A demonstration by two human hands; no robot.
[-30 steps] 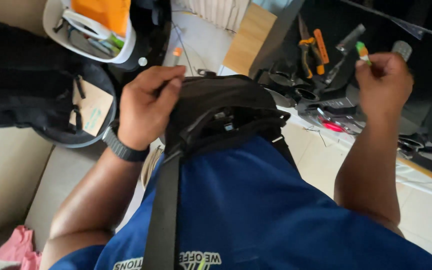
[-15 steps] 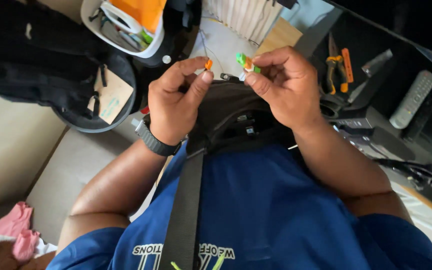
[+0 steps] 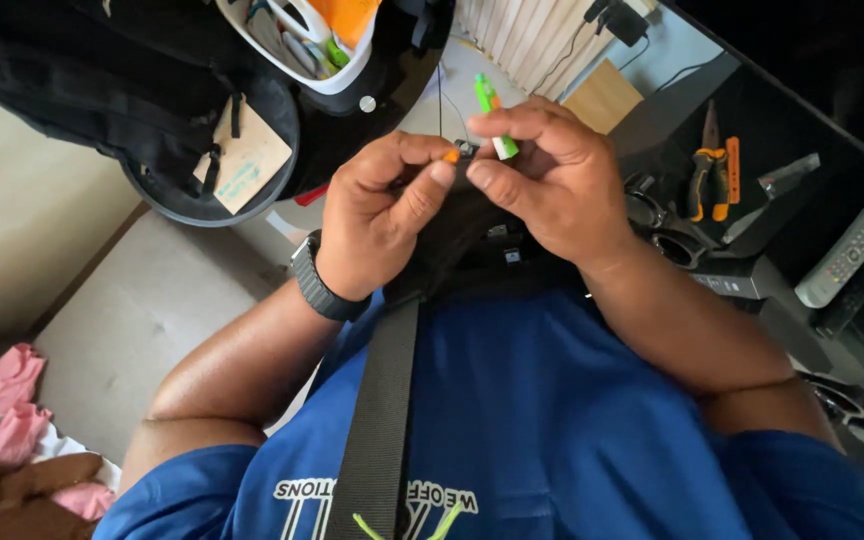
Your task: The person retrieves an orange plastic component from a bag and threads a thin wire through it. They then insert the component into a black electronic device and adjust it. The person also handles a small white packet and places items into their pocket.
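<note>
My left hand [image 3: 382, 215] and my right hand [image 3: 550, 178] meet in front of my chest, above a black shoulder bag [image 3: 472, 250] that hangs on a strap [image 3: 377, 420]. The right fingers pinch a small green and white connector [image 3: 492, 112] with an orange band. Between thumb and forefinger, my left hand holds a tiny orange-tipped piece [image 3: 450, 156] right beside the connector. A thin dark cable [image 3: 440, 105] runs up from where the fingers meet. I wear a black wristwatch [image 3: 317, 285] on the left wrist.
A black backpack [image 3: 92, 90] lies on the beige sofa [image 3: 122, 330] at left. A white bin of tools [image 3: 297, 45] stands at the top. Orange-handled pliers [image 3: 707, 175] and a grey remote [image 3: 842, 255] lie on the dark table at right. Pink cloth [image 3: 7, 395] sits bottom left.
My right hand came in from the far right to meet the left in front of me. Both hands now hold the small pieces closer together, with the green connector tilted upright.
</note>
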